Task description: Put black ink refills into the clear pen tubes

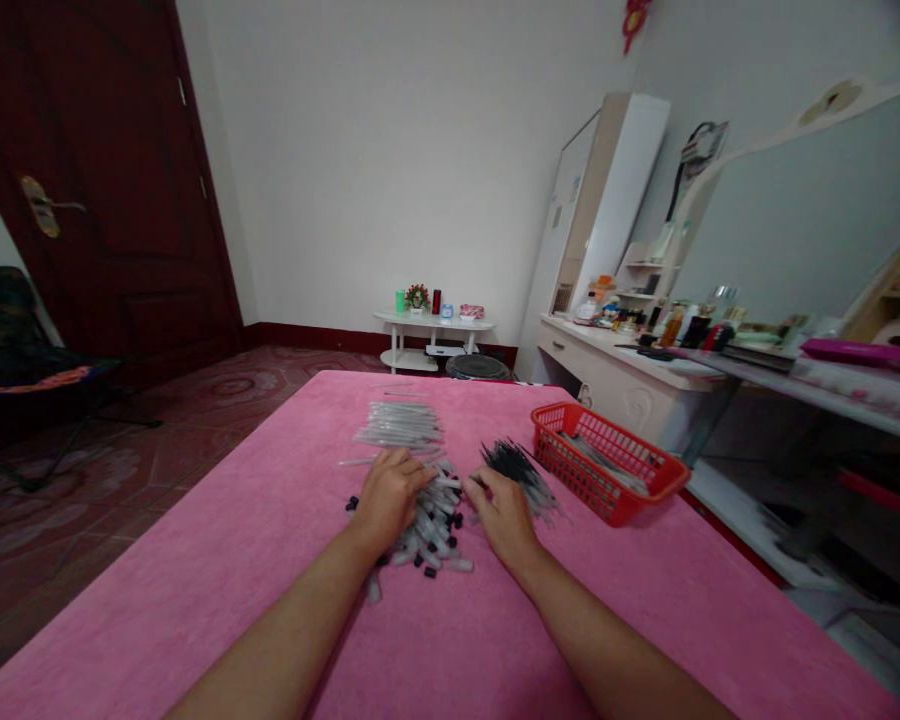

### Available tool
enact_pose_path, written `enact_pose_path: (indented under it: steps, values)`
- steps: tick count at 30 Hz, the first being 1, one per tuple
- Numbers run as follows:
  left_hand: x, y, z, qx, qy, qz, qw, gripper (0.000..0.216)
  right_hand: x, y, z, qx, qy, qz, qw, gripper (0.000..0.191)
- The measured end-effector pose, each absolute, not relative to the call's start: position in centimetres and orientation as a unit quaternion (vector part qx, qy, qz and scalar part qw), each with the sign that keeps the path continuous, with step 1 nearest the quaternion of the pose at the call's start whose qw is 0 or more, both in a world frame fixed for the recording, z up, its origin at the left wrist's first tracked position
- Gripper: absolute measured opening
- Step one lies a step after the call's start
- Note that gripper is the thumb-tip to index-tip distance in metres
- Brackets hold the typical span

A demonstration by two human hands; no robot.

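My left hand (390, 503) is closed over the left side of a pile of small translucent caps and black pieces (429, 535). A pale, short piece (448, 483) shows at its fingertips, too blurred to tell whether it is gripped. To the right of the pile, my right hand (504, 517) has thumb and finger pinched together; whatever is between them is too small to make out. Beyond my left hand lies a stack of clear, slim tubes (399, 424). A bundle of thin, black-ended sticks (521, 470) fans out just behind my right hand.
A red plastic basket (611, 500) holding more slim pieces stands at the table's right. Pink cloth (217, 570) covers the table. A white dressing table (630, 365) is beyond on the right, and a low white stand (397, 335) is against the wall.
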State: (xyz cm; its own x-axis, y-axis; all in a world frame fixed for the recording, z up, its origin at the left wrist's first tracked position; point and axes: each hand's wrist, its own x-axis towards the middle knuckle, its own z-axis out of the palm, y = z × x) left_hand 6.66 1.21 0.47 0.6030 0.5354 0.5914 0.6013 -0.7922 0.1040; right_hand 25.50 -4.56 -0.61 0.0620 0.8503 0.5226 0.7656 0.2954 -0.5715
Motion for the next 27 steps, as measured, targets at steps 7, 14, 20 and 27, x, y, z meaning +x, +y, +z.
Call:
enact_pose_path:
  steps: [7,14,20,27]
  values:
    - [6.68,1.18,0.4,-0.89,-0.32,-0.32,0.05,0.031,25.55,-4.5,-0.66,-0.59,-0.684,0.03,0.428,0.02]
    - [6.66,1.25,0.34,-0.89,-0.314,-0.329,0.038,0.03,25.59,-4.59,-0.58,-0.594,-0.681,0.028,0.428,0.024]
    - [6.61,1.28,0.37,-0.891,-0.306,-0.334,0.04,0.031,25.65,-4.57,-0.61,-0.607,-0.68,0.017,0.412,0.033]
    - [6.66,1.17,0.46,-0.891,-0.304,-0.336,0.032,0.03,25.64,-4.45,-0.81,-0.606,-0.681,0.015,0.411,0.028]
